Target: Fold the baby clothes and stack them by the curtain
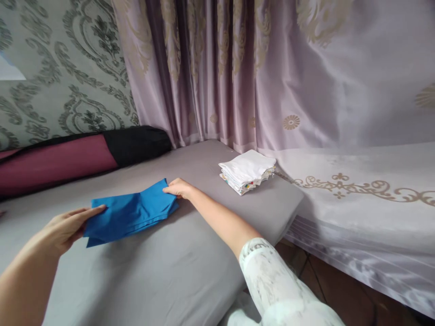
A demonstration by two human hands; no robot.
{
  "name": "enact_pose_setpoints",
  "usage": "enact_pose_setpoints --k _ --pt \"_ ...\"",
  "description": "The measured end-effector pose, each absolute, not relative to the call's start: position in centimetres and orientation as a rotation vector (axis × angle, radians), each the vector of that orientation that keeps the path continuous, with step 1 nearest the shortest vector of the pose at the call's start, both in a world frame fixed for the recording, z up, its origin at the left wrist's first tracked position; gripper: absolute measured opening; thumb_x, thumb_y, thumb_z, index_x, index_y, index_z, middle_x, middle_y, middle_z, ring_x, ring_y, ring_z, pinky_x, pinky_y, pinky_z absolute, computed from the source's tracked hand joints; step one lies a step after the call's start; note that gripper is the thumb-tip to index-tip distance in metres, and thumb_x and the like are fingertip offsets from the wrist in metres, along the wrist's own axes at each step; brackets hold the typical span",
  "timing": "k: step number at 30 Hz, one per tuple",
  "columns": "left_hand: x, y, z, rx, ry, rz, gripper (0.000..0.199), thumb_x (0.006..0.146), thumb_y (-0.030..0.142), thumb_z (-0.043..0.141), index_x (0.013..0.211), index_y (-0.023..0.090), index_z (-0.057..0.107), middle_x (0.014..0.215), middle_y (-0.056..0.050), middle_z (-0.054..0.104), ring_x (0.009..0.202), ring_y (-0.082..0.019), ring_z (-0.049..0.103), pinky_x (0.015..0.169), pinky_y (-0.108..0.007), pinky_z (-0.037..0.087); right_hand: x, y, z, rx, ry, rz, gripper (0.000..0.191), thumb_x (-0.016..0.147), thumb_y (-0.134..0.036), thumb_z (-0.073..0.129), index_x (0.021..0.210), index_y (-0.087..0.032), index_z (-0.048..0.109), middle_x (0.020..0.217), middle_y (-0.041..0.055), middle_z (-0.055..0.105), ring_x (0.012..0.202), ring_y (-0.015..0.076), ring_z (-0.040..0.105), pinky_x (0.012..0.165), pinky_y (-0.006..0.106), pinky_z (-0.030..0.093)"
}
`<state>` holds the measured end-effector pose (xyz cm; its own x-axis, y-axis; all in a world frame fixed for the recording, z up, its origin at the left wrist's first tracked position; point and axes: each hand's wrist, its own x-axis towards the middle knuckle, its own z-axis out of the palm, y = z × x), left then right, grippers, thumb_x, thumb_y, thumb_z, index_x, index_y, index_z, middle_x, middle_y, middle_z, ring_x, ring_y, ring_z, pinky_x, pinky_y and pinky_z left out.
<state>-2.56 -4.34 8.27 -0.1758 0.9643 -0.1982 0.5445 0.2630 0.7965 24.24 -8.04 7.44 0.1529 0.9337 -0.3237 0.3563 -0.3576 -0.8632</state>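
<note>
My left hand (68,227) and right hand (179,188) are pinching the blue cloth (131,210), seemingly straightening it; the next move is likely needing even tension.

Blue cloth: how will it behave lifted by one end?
The blue cloth would likely sag: it creases between left hand and right hand. Thin edges suggest light weight. Its offset lower layers may splay.

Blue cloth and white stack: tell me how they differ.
The blue cloth is plain blue; the white stack has colored bits along its edges. The left hand and right hand hold the blue cloth, while the white stack rests untouched on the bed. The blue cloth has few layers; the white stack has many. Both are fabric.
</note>
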Motion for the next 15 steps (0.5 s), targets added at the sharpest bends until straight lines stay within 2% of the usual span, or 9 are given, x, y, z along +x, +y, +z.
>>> enact_pose_setpoints --k 4,6,8,11,15 --pt "1.0 -5.5 11.9 1.140 1.508 0.798 0.044 0.035 0.037 0.085 0.071 0.020 0.065 0.054 0.006 0.057 0.052 -0.009 0.045 0.046 -0.019 0.040 29.2 -9.3 10.1 -1.808 -1.356 1.002 0.038 0.079 -0.019 0.061 0.050 -0.020 0.037 0.041 -0.0109 0.029 0.042 0.0053 0.029 0.042 0.019 0.020" --pt "3.4 -6.2 13.3 1.195 1.358 0.779 0.042 0.034 0.038 0.086 0.061 0.019 0.060 0.049 0.007 0.049 0.050 -0.007 0.041 0.046 -0.019 0.037 32.4 -10.3 12.0 -1.825 -1.390 0.912 0.032 0.080 -0.021 0.061 0.052 -0.018 0.045 0.043 -0.0104 0.034 0.044 0.0054 0.033 0.044 0.019 0.024" --pt "6.2 -6.9 14.3 1.275 1.215 0.766 0.043 0.037 0.040 0.086 0.057 0.019 0.055 0.049 0.007 0.046 0.050 -0.007 0.040 0.047 -0.018 0.035 35.6 -11.5 14.0 -1.867 -1.427 0.783 0.030 0.077 -0.022 0.065 0.053 -0.017 0.049 0.046 -0.0098 0.038 0.047 0.0049 0.037 0.046 0.018 0.026" --pt "11.0 -7.9 14.9 1.362 1.091 0.793 0.040 0.044 0.040 0.084 0.059 0.018 0.055 0.051 0.007 0.048 0.051 -0.007 0.042 0.049 -0.019 0.035 39.8 -13.0 17.1 -2.051 -1.382 0.639 0.034 0.073 -0.017 0.071 0.049 -0.016 0.048 0.042 -0.0097 0.036 0.042 0.0037 0.033 0.042 0.017 0.023" --pt "17.8 -9.2 15.2 1.425 1.020 0.821 0.028 0.056 0.035 0.078 0.067 0.017 0.060 0.053 0.005 0.050 0.045 -0.006 0.042 0.048 -0.021 0.034 44.0 -14.1 19.8 -2.264 -0.942 0.605 0.021 0.077 -0.012 0.072 0.062 -0.013 0.058 0.046 -0.0031 0.051 0.039 0.0064 0.046 0.039 0.016 0.035"
